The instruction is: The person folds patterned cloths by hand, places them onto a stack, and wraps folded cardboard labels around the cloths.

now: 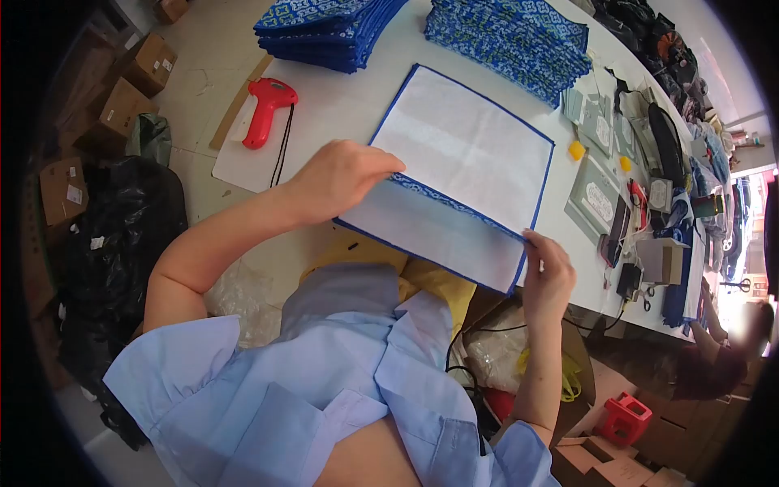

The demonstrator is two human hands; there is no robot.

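A white cloth panel with blue edging [471,138] lies across the near edge of the table, its pale side up. A band of blue pattern shows along a crosswise edge in its middle. My left hand [345,180] is closed, pinching the left end of that patterned edge between thumb and fingers. At the right end, my right hand [550,272] pinches the same edge near the blue border. The cloth's lower part hangs toward my lap.
Two stacks of blue patterned cloth, one on the left [324,36] and one on the right [507,49], stand beyond the panel. A red glue gun [264,109] with a black cord lies left. Labelled packets [596,195] and yellow bits [576,150] are to the right. Cardboard boxes [122,109] stand on the floor.
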